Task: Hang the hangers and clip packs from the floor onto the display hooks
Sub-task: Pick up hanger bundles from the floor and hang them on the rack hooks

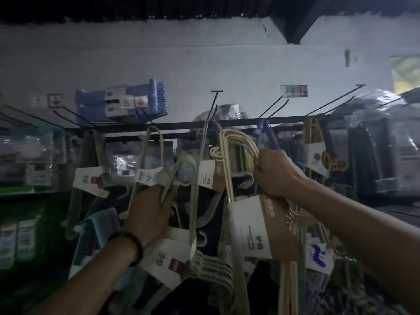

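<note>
Gripping a bundle of cream hangers [236, 144] just below their hook ends, the right hand [276, 176] has its fingers curled tight round the necks. It holds the pack close under the black rail [181, 126], near an empty display hook [214, 103]. The left hand [152, 212] is likewise clamped on a pale green hanger pack [181, 162], lower and to the left, whose white sleeve [168, 251] dangles beside the wrist. Both packs look light and stiff: thin rods banded together, the cream ones by a card sleeve [256, 223]. The finish looks slick, so the necks seem the sound place to hold, leaving the hook ends free to slide over a prong. The sleeves carry printed lines and dark patches, but blur and dim light leave nothing legible. Small price tags [54, 100] on the prongs show a red mark, perhaps with a digit beside it
</note>
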{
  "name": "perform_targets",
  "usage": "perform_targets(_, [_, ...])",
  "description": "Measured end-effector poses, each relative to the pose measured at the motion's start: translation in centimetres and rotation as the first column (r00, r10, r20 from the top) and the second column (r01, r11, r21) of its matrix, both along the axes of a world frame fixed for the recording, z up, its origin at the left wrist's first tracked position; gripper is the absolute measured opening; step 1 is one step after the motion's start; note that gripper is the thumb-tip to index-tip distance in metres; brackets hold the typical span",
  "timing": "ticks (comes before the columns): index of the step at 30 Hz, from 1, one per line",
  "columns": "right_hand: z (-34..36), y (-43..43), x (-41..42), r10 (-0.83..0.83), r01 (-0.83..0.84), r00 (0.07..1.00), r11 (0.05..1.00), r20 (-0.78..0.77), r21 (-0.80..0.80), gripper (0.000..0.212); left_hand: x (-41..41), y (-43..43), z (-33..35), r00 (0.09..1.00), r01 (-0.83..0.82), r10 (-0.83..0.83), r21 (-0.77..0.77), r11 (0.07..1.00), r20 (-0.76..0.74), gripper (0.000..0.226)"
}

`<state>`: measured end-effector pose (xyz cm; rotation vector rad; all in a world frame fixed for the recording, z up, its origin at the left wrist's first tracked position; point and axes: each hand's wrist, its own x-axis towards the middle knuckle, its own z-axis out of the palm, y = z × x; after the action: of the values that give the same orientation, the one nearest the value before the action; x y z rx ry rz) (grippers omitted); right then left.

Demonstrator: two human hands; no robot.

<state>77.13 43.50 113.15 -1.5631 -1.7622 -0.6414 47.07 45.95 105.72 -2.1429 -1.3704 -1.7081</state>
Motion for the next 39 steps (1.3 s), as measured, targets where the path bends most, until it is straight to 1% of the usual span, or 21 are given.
perform_targets(2, [1.3, 1.0, -0.3, -0.055, 0.055, 0.998, 0.998, 0.034, -0.005, 0.013, -0.4, 0.1, 2.0, 0.999, 0.01, -0.008, 0.048, 0.999, -0.046, 0.048])
perform_targets(3, [2.0, 1.2, -0.7, -0.077, 0.079, 0.995, 0.996, 0.059, -0.031, 0.011, -0.3, 0.0, 2.9, 0.998, 0.053, -0.051, 0.046, 0.998, -0.043, 0.049])
perform_targets(5, [3.2, 1.8, -1.4, -0.075, 0.082, 0.991, 0.995, 0.109, -0.063, 0.007, -0.3, 0.5, 4.9, 0.989, 0.143, -0.141, 0.034, 0.989, -0.047, 0.044])
perform_targets(6, [3.7, 2.3, -1.8, -0.076, 0.086, 0.989, 0.994, 0.126, -0.073, 0.011, -0.4, 0.8, 5.9, 0.976, 0.198, -0.195, 0.014, 0.98, -0.091, 0.039])
perform_targets(7, [4.2, 2.5, -2.3, -0.085, 0.097, 0.987, 0.992, 0.138, -0.083, 0.018, -0.5, 1.3, 6.9, 0.951, 0.258, -0.258, -0.019, 0.966, -0.17, 0.036])
perform_targets(9, [5.1, 3.0, -3.1, -0.105, 0.116, 0.982, 0.991, 0.155, -0.065, 0.026, -0.9, 2.3, 8.7, 0.87, 0.351, -0.369, -0.116, 0.929, -0.328, 0.042])
perform_targets(10, [5.5, 3.2, -3.4, -0.115, 0.122, 0.982, 0.992, 0.15, -0.041, 0.026, -1.0, 2.8, 9.4, 0.834, 0.381, -0.411, -0.155, 0.911, -0.368, 0.046])
perform_targets(11, [5.8, 3.4, -3.8, -0.132, 0.135, 0.979, 0.991, 0.153, -0.01, 0.025, -1.1, 3.3, 9.9, 0.809, 0.415, -0.455, -0.185, 0.891, -0.373, 0.047])
perform_targets(13, [6.5, 4.2, -4.5, -0.157, 0.152, 0.978, 0.987, 0.136, 0.044, 0.019, -1.0, 4.6, 10.6, 0.802, 0.449, -0.501, -0.225, 0.865, -0.324, 0.043])
perform_targets(15, [7.2, 5.4, -4.6, -0.141, 0.137, 0.989, 0.986, 0.038, 0.093, 0.003, -0.8, 5.7, 11.2, 0.82, 0.418, -0.456, -0.183, 0.89, -0.346, 0.031])
perform_targets(16, [7.6, 6.0, -4.6, -0.119, 0.122, 0.992, 0.984, -0.034, 0.126, 0.007, -0.7, 5.8, 11.6, 0.826, 0.404, -0.439, -0.17, 0.899, -0.354, 0.026])
perform_targets(18, [8.3, 7.0, -4.7, -0.084, 0.111, 0.988, 0.969, -0.128, 0.22, 0.012, -0.2, 5.8, 12.4, 0.832, 0.432, -0.466, -0.174, 0.885, -0.302, 0.023])
perform_targets(20, [8.9, 7.9, -4.8, -0.034, 0.092, 0.981, 0.947, -0.189, 0.307, 0.014, 0.6, 5.6, 13.0, 0.836, 0.444, -0.473, -0.163, 0.881, -0.278, 0.028])
perform_targets(23, [9.6, 9.6, -4.9, 0.034, 0.056, 0.971, 0.931, -0.238, 0.361, 0.017, 1.7, 6.2, 13.9, 0.88, 0.367, -0.37, -0.069, 0.928, -0.297, 0.04])
perform_targets(27, [10.0, 12.4, -5.0, 0.084, 0.01, 0.966, 0.933, -0.245, 0.36, 0.02, 3.0, 7.9, 14.0, 0.918, 0.24, -0.239, -0.037, 0.97, -0.315, 0.048])
perform_targets(30, [10.1, 14.9, -4.7, 0.092, 0.002, 0.959, 0.945, -0.269, 0.327, 0.016, 4.4, 8.7, 13.6, 0.954, 0.177, -0.178, -0.023, 0.984, -0.243, 0.051])
perform_targets(31, [10.2, 15.8, -4.5, 0.096, 0.002, 0.955, 0.943, -0.28, 0.333, 0.017, 5.0, 8.9, 13.6, 0.961, 0.189, -0.195, -0.051, 0.981, -0.195, 0.048])
perform_targets(33, [10.4, 17.7, -3.9, 0.106, 0.006, 0.95, 0.934, -0.294, 0.358, 0.026, 6.1, 9.4, 13.8, 0.956, 0.269, -0.282, -0.129, 0.954, -0.088, 0.04])
perform_targets(35, [10.6, 19.3, -3.4, 0.112, -0.006, 0.955, 0.933, -0.274, 0.361, 0.035, 6.9, 10.0, 14.1, 0.947, 0.313, -0.321, -0.149, 0.938, -0.03, 0.036])
perform_targets(37, [10.3, 20.5, -3.2, 0.136, -0.048, 0.951, 0.951, -0.276, 0.304, 0.029, 7.2, 10.7, 14.1, 0.954, 0.293, -0.299, -0.162, 0.942, -0.017, 0.034])
perform_targets(39, [9.6, 21.7, -3.0, 0.113, -0.05, 0.958, 0.971, -0.264, 0.232, 0.03, 7.5, 11.5, 13.7, 0.959, 0.275, -0.282, -0.23, 0.934, 0.002, 0.032])
